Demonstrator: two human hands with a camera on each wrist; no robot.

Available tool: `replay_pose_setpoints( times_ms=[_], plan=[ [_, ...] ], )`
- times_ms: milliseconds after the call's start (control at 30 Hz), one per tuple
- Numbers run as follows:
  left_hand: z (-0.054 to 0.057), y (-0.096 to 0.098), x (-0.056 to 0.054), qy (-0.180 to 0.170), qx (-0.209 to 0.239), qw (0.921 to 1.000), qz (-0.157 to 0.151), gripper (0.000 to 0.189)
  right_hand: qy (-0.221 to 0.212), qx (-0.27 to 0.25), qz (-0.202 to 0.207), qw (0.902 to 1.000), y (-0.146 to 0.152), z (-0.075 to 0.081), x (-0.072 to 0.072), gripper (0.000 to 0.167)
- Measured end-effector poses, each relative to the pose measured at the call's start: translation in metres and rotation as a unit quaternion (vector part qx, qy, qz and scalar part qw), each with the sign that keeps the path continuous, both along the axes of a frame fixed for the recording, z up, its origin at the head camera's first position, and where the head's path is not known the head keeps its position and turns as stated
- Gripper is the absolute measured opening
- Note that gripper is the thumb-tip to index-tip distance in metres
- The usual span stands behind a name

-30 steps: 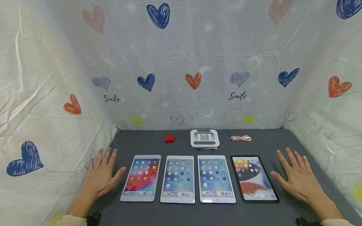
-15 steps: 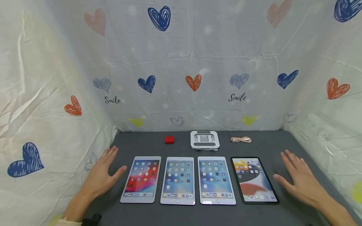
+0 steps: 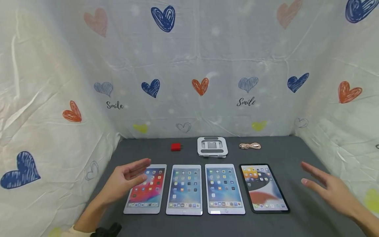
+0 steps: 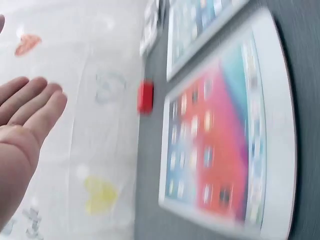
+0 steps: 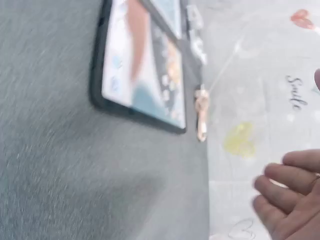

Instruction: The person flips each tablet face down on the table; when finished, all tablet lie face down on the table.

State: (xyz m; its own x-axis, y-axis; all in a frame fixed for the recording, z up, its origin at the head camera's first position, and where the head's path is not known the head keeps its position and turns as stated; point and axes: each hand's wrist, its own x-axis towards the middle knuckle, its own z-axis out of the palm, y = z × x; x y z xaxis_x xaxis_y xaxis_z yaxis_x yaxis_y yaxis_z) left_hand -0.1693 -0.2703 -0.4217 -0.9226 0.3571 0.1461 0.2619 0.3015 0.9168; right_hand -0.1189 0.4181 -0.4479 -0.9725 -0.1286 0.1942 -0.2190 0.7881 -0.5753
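Four would exceed the count, so several tablets stand in a row, screens lit. My left hand [image 3: 125, 179] hovers over the upper left part of the leftmost white tablet [image 3: 145, 192], fingers extended and holding nothing. To its right lie a second white tablet [image 3: 185, 191] and a third white tablet [image 3: 224, 189]. At the row's right end is a black-framed tablet [image 3: 265, 187]. My right hand [image 3: 334, 191] is raised to the right of that tablet, fingers straight, nothing in it. In the left wrist view the leftmost tablet [image 4: 215, 145] appears blurred beside the hand.
Behind the row lie a red charger plug [image 3: 176, 147], a white folding stand [image 3: 212, 147] and a bundled beige cable [image 3: 250, 145]. A white curtain [image 3: 177, 56] with printed hearts encloses the grey table [image 3: 219, 225] at the back and sides.
Both hands have lifted off the table. My left hand has moved right, over the leftmost tablet; my right hand has turned and shifted slightly right. The tablets stay put.
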Motion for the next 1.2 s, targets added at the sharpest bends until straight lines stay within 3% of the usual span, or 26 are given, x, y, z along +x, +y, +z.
replay_pose_setpoints(
  times_ms=[67, 167, 267, 367, 467, 600, 733, 900, 967, 1033, 1200],
  plan=[
    [-0.002, 0.01, -0.002, -0.041, 0.052, 0.9966, -0.049, 0.058, -0.036, -0.03, 0.008, 0.9989, 0.001, 0.004, -0.001, 0.059],
    [-0.008, 0.029, -0.006, -0.098, 0.09, 0.987, -0.089, 0.059, -0.088, -0.06, 0.011, 0.9942, 0.002, 0.008, -0.002, 0.054],
    [-0.015, 0.049, -0.009, -0.145, 0.104, 0.9786, -0.103, 0.062, -0.152, -0.078, 0.016, 0.9852, 0.003, 0.01, -0.003, 0.055],
    [-0.021, 0.072, -0.012, -0.181, 0.114, 0.9709, -0.107, 0.063, -0.224, -0.13, 0.039, 0.9651, 0.004, 0.01, -0.008, 0.059],
    [-0.028, 0.099, -0.015, -0.207, 0.124, 0.9637, -0.115, 0.062, -0.268, -0.225, 0.094, 0.9319, 0.008, 0.007, -0.015, 0.051],
    [-0.035, 0.138, -0.019, -0.262, 0.169, 0.9404, -0.135, 0.059, -0.308, -0.349, 0.177, 0.8671, 0.013, 0.003, -0.026, 0.049],
    [-0.041, 0.178, -0.022, -0.315, 0.217, 0.912, -0.149, 0.057, -0.358, -0.422, 0.223, 0.8024, 0.013, 0.0, -0.034, 0.056],
    [-0.05, 0.223, -0.024, -0.336, 0.228, 0.8981, -0.169, 0.054, -0.408, -0.488, 0.269, 0.7235, 0.012, -0.009, -0.041, 0.063],
    [-0.053, 0.239, -0.025, -0.345, 0.229, 0.8951, -0.165, 0.051, -0.415, -0.503, 0.285, 0.703, 0.012, -0.014, -0.043, 0.065],
    [-0.056, 0.252, -0.027, -0.358, 0.227, 0.8925, -0.154, 0.049, -0.421, -0.511, 0.295, 0.6893, 0.013, -0.017, -0.045, 0.067],
    [-0.063, 0.28, -0.033, -0.397, 0.225, 0.881, -0.126, 0.045, -0.437, -0.518, 0.297, 0.6728, 0.014, -0.024, -0.047, 0.065]
  ],
)
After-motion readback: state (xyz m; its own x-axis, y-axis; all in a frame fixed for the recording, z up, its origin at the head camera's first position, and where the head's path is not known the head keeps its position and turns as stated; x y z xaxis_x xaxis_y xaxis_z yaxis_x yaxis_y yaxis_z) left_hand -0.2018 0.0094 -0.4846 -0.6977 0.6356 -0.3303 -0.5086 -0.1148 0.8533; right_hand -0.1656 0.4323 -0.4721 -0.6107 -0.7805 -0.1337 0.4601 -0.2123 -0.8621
